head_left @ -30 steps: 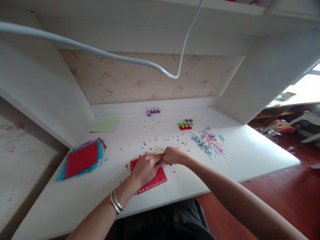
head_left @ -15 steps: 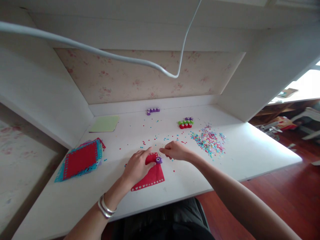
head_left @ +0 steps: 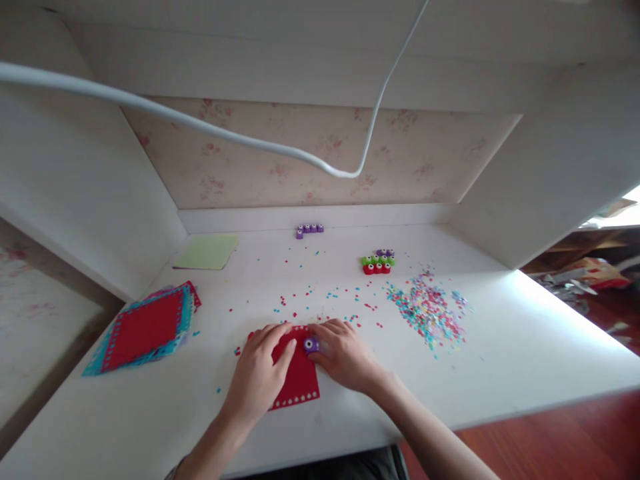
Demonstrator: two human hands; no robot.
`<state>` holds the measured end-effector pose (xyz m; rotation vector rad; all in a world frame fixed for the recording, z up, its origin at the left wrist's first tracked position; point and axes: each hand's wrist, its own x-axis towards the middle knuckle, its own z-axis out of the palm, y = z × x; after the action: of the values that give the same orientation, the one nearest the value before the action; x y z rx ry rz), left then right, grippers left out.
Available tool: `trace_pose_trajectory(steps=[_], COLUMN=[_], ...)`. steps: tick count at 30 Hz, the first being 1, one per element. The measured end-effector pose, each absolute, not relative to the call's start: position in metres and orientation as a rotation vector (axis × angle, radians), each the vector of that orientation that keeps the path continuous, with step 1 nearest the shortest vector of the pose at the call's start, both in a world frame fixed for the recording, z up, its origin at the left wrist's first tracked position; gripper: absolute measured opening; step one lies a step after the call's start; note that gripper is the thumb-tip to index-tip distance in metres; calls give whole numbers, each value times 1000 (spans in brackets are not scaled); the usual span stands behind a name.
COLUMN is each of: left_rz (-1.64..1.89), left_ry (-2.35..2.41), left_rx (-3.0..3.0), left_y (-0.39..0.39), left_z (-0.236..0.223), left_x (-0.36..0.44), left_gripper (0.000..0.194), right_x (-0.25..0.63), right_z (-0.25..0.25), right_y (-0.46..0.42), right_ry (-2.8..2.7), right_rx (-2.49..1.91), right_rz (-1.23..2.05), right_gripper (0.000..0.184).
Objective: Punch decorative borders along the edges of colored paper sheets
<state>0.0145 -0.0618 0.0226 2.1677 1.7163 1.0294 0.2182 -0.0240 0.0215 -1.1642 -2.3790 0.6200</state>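
A red paper sheet (head_left: 301, 380) with small punched shapes along its edges lies on the white desk in front of me. At its upper right edge sits a small purple craft punch (head_left: 311, 345) with an eye-like top. My right hand (head_left: 347, 355) closes around the punch from the right, thumb below and fingers beyond it. My left hand (head_left: 261, 365) holds the sheet's left side, its fingers curled at the far edge and its thumb lying over the paper, close to the punch. Part of the sheet is hidden under my left hand.
Punched sheets in red and blue (head_left: 145, 330) are stacked at the left, with pale green paper (head_left: 206, 252) behind. Several purple punches (head_left: 310, 229) stand at the back; red, green and purple ones (head_left: 379, 262) stand right. Confetti (head_left: 430, 307) is heaped at the right. A white cable (head_left: 300, 155) hangs overhead.
My right hand has come from the sheet's top right corner to the punch and closed around it. My left thumb has drawn back slightly from the punch. The camera view has shifted.
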Motion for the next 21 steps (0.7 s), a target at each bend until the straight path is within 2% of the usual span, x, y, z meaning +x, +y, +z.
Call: trace_pose_trajectory(steps=[3,8,13,21], left_rz=[1067,1199,1297,1212], left_ry=[1737,1716,1594,1644], left_rx=[2124,2049,2036,2108], left_y=[-50,-32,-17,-11], left_z=[27,35,33,12], left_x=[14,24,48,52], left_gripper=[21,20,19,20], right_x=[216,222,223,212], right_z=[15,4,0,-2], right_y=[-12,8,25,22], right_ry=[-2336,-1939,-1739,-1814], right_rx=[-1136,-1217,-1214,-1137], right_rz=[672,784,653,548], right_gripper=[35,28,24,23])
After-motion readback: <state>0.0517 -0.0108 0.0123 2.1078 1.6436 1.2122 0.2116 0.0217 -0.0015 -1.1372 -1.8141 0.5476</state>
